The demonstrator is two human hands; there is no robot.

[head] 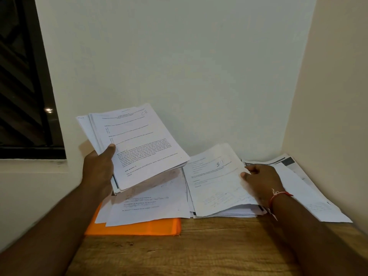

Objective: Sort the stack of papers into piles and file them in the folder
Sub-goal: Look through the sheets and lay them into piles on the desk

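- Held sheaf point(143, 144): a thick batch of printed sheets, raised clear of the bench point(199, 253) above the left pile point(153, 206). It is judged moderate in weight, limp, and slippery sheet against sheet. Its edges are fanned at the far left corner.
- Hold point: take the sheaf at a near corner or along a long edge, thumb on top and fingers beneath. A firm pinch is judged necessary to stop sheets sliding out.
- Left grip point(99, 168): closed on the sheaf's lower left edge, with the thumb point(111, 147) pressed on the top page and the palm beneath. The forearm reaches forward and the sheaf tilts toward the camera.
- Right grip point(260, 180): fingers curl on the right edge of the top sheet point(215, 182) of the middle pile point(225, 211). The wrist sits low over the right pile point(310, 198).
- Orange folder point(143, 229): lies flat under the left pile with its near edge exposed. Filing is judged not yet begun.
- Single sheets crease easily; lift by an edge, not the centre.
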